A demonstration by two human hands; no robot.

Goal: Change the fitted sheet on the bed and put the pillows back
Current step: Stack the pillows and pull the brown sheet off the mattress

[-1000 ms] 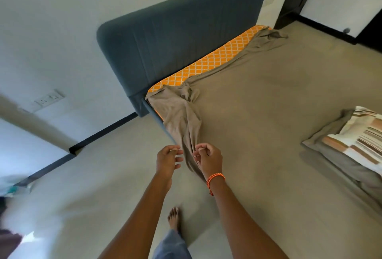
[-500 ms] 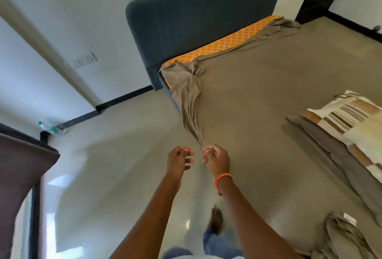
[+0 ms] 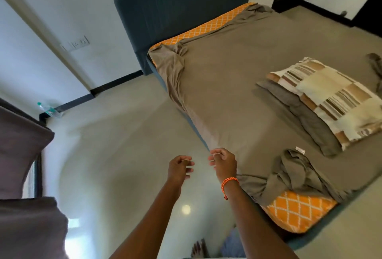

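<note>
A taupe fitted sheet point(image 3: 237, 93) lies over the orange lattice-patterned mattress point(image 3: 297, 211), whose near corner and head-end strip are bare. The sheet is bunched at the near corner point(image 3: 295, 172) and gathered at the headboard corner point(image 3: 171, 62). My right hand point(image 3: 224, 162), with an orange bracelet, pinches the sheet's side edge partway along the bed. My left hand point(image 3: 179, 168) hovers over the floor just left of it, fingers loosely curled, no fabric seen in them. A striped pillow point(image 3: 330, 97) lies on a grey pillow point(image 3: 301, 114) on the bed's right side.
A dark blue headboard point(image 3: 182, 4) stands against the white wall. Glossy floor point(image 3: 124, 145) runs along the bed's left side. A water bottle point(image 3: 48, 110) lies by the skirting. Dark curtain fabric point(image 3: 20, 155) hangs at far left. My bare foot point(image 3: 198, 248) shows below.
I have stepped back along the bed's side toward its foot, both hands running down the sheet's edge. The near mattress corner, bunched sheet and pillows have come into view.
</note>
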